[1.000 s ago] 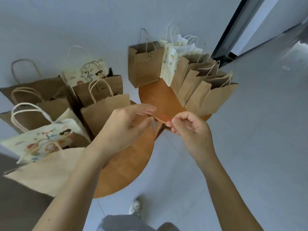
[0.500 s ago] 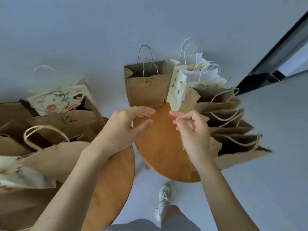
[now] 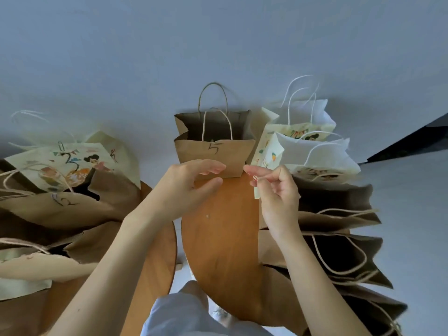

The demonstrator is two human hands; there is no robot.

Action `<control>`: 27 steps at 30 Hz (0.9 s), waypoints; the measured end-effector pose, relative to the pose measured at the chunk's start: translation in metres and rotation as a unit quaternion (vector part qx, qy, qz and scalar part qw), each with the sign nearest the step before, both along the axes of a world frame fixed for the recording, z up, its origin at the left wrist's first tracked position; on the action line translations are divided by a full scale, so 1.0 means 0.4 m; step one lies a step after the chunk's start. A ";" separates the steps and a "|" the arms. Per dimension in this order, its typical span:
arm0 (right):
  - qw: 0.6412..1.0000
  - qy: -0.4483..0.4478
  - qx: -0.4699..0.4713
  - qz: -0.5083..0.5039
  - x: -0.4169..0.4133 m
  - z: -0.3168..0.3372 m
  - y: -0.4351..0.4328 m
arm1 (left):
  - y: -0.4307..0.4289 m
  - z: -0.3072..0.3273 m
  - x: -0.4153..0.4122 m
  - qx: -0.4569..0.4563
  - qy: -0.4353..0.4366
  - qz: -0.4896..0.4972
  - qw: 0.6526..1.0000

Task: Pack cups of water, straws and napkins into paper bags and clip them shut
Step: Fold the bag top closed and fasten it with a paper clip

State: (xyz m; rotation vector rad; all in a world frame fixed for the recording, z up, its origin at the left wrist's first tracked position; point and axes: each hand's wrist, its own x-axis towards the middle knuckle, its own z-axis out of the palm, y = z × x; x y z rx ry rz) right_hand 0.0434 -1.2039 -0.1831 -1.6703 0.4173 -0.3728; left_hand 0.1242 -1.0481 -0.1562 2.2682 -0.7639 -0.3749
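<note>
Brown paper marks the target: the open bag numbered 5 [image 3: 213, 154] stands at the far edge of the right-hand wooden table [image 3: 223, 238], and both hands have come up to it from the gap between the tables where they worked a second ago. The left hand [image 3: 184, 187] is spread and empty at the bag's lower front; whether it touches, I cannot tell. The right hand [image 3: 276, 192] still pinches one small red clip [image 3: 254, 177] beside the bag's corner. I judge this bag is next to be clipped, though its mouth gapes. Counted: two tables, one clip, at least two pale printed bags [image 3: 315, 154], about four brown bags [image 3: 339, 251] along the right, at least four further bags [image 3: 72, 207] on the left table [image 3: 155, 275]. No cups, straws or napkins show.
</note>
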 end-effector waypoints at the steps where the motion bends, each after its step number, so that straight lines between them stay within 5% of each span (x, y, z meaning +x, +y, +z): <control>1: 1.000 0.004 0.003 -0.006 0.020 -0.007 -0.005 | -0.004 -0.009 0.025 0.003 0.005 -0.006 1.000; 11: 0.997 0.024 0.065 -0.045 0.239 -0.060 -0.028 | -0.027 -0.098 0.266 -0.004 0.031 0.005 1.000; 20: 0.993 0.097 0.026 -0.059 0.286 -0.118 -0.055 | -0.062 -0.260 0.313 0.149 -0.123 0.011 0.981; 27: 0.991 0.131 0.002 0.023 0.344 -0.140 -0.092 | -0.103 -0.326 0.371 0.228 -0.209 0.055 0.949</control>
